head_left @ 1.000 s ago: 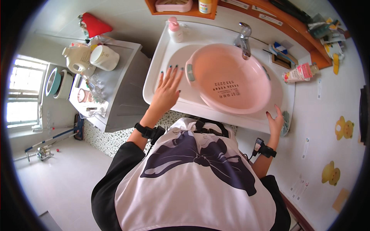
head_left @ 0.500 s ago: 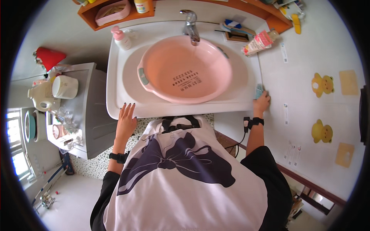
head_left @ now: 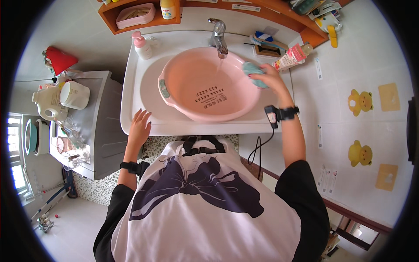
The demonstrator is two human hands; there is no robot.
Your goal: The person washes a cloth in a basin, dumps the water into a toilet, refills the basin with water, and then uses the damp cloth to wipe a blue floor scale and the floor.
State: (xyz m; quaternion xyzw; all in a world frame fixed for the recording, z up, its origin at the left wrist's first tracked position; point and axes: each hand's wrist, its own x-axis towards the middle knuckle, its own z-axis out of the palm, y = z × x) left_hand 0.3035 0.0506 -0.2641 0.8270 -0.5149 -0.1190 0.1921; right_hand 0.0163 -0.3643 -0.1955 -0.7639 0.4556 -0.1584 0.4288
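My right hand [head_left: 270, 79] grips a bunched teal cloth [head_left: 253, 73] over the right rim of a pink plastic basin [head_left: 192, 74]. The basin sits in the white washbasin [head_left: 139, 100], beneath a chrome faucet [head_left: 219, 39]. A thin stream of water seems to fall from the spout into it. My left hand [head_left: 139, 125] rests on the washbasin's front left edge, fingers stretched out and holding nothing. Each of my wrists wears a black strap; a cable hangs from the right one.
Behind the basin at left stands a pump bottle [head_left: 142, 46]. At the back right are a blue-and-white brush [head_left: 266, 40] and a pink-and-white tube [head_left: 291, 57]. An orange shelf [head_left: 114, 22] runs along the back wall. To the left, a grey cabinet [head_left: 107, 126] carries a jug [head_left: 49, 102] and a white tub [head_left: 75, 95].
My right hand has lifted the teal cloth off the washbasin's right edge and carried it left and away from me to the pink basin's rim. My left hand stays at the front edge.
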